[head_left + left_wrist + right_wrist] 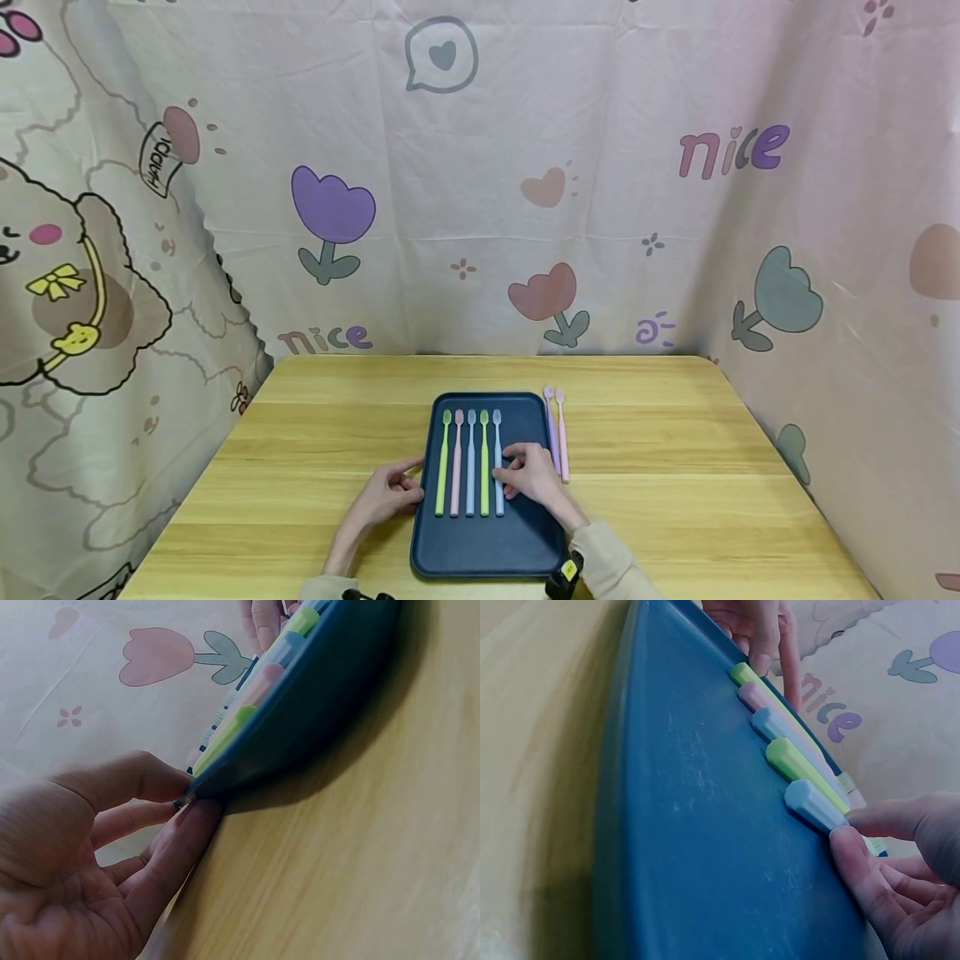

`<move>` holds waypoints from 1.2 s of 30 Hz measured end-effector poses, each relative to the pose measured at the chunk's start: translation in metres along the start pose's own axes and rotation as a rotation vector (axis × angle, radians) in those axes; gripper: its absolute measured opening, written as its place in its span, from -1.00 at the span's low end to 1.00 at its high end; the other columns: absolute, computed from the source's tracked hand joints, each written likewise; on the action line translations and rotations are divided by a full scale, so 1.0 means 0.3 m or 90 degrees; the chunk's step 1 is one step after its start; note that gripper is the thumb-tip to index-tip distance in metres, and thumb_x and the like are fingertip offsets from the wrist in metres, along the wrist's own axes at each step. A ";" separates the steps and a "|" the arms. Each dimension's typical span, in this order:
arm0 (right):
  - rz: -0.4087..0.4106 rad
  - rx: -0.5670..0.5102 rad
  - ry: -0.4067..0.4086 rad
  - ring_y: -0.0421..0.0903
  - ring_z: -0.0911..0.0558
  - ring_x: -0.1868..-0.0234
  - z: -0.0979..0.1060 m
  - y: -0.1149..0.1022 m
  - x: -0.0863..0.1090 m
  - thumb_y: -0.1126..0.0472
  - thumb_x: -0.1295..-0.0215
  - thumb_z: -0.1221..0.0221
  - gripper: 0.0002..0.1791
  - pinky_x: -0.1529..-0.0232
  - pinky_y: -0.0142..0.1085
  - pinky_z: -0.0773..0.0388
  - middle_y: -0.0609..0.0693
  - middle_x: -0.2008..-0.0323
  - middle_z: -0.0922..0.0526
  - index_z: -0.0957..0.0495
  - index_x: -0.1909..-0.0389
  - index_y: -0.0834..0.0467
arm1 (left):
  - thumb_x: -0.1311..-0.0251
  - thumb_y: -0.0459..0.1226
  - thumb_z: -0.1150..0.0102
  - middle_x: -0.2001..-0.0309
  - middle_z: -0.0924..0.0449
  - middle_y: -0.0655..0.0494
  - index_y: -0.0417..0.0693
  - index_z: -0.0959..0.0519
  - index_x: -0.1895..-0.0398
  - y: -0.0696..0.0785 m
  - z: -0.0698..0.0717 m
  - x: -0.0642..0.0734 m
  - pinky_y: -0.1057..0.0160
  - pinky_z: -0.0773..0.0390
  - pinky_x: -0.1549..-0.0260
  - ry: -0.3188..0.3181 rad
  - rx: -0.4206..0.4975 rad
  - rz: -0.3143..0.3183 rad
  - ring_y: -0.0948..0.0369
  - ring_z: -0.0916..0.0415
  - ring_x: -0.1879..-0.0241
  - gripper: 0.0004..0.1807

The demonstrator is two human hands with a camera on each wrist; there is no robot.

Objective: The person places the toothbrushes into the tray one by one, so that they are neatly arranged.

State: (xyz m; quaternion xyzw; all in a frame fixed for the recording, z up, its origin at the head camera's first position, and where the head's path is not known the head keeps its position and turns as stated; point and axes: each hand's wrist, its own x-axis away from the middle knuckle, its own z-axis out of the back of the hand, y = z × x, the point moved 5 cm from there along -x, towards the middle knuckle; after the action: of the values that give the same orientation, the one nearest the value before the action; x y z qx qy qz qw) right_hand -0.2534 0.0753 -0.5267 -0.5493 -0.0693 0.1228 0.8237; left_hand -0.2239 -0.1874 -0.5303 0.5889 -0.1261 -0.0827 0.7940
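Note:
A dark blue tray [480, 546] lies on the table with several toothbrushes side by side, heads toward the far end. From the left they run green [442, 467], pink [457, 467], blue [471, 467], green [484, 471] and, rightmost, light blue [497, 433]. My right hand [534, 475] pinches this rightmost light blue toothbrush between thumb and index finger; its handle end [810, 801] shows in the right wrist view. At the tray's left rim, my left hand [386, 496] holds the edge with thumb and fingertips, beside the leftmost green handle.
Just outside the tray's right edge, a purple toothbrush [551, 425] and a pink toothbrush [562, 442] lie on the wooden table [675, 500]. A printed curtain [465, 167] hangs behind the table and along both sides.

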 end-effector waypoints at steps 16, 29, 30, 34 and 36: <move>-0.002 0.006 0.004 -0.12 -0.69 0.64 -0.002 0.002 0.002 0.27 -0.22 -0.35 -0.50 0.59 -0.31 -0.66 0.10 0.54 -0.71 -0.54 -0.10 0.48 | -0.14 -0.43 -0.26 0.32 -0.67 -0.11 -0.45 -0.27 -0.42 -0.002 -0.001 -0.001 0.31 -0.69 0.36 -0.005 0.007 -0.007 0.28 -0.57 0.37 -0.25; 0.046 -0.034 0.033 -0.21 -0.62 0.70 0.025 -0.005 0.002 0.28 -0.30 -0.28 -0.59 0.65 -0.31 -0.63 0.21 0.54 -0.69 -0.55 -0.05 0.50 | -0.14 -0.43 -0.26 0.32 -0.67 -0.16 -0.45 -0.28 -0.42 -0.007 0.000 -0.005 0.33 -0.68 0.38 -0.008 0.005 -0.010 0.29 -0.57 0.39 -0.26; 0.053 -0.047 0.051 -0.22 -0.59 0.71 0.040 -0.004 0.003 0.30 -0.30 -0.27 -0.62 0.67 -0.30 -0.61 0.24 0.54 -0.68 -0.56 -0.03 0.49 | -0.15 -0.43 -0.26 0.32 -0.68 -0.16 -0.45 -0.28 -0.42 -0.007 0.000 -0.005 0.33 -0.68 0.38 -0.009 0.004 -0.010 0.29 -0.58 0.39 -0.26; 0.049 -0.089 0.154 -0.22 -0.52 0.75 0.131 0.019 0.008 0.36 -0.29 -0.27 -0.72 0.76 -0.29 -0.52 0.35 0.52 -0.66 -0.60 0.05 0.46 | -0.15 -0.42 -0.26 0.32 -0.68 -0.15 -0.45 -0.28 -0.42 -0.006 0.000 -0.007 0.34 -0.67 0.39 -0.012 0.005 -0.011 0.29 -0.57 0.38 -0.26; 0.038 -0.087 0.218 -0.25 -0.51 0.73 0.188 0.046 0.011 0.39 -0.27 -0.27 -0.76 0.75 -0.35 -0.49 0.34 0.50 -0.66 -0.62 0.08 0.44 | -0.15 -0.43 -0.25 0.32 -0.68 -0.16 -0.46 -0.28 -0.41 -0.005 0.002 -0.007 0.35 -0.66 0.39 -0.011 0.003 -0.015 0.30 -0.57 0.39 -0.27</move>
State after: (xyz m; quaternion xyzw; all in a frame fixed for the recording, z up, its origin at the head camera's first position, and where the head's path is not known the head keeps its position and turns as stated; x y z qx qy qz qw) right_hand -0.2659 0.1315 -0.5175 -0.6184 0.0805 0.0468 0.7803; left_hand -0.2260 -0.1877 -0.5317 0.5914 -0.1261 -0.0972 0.7905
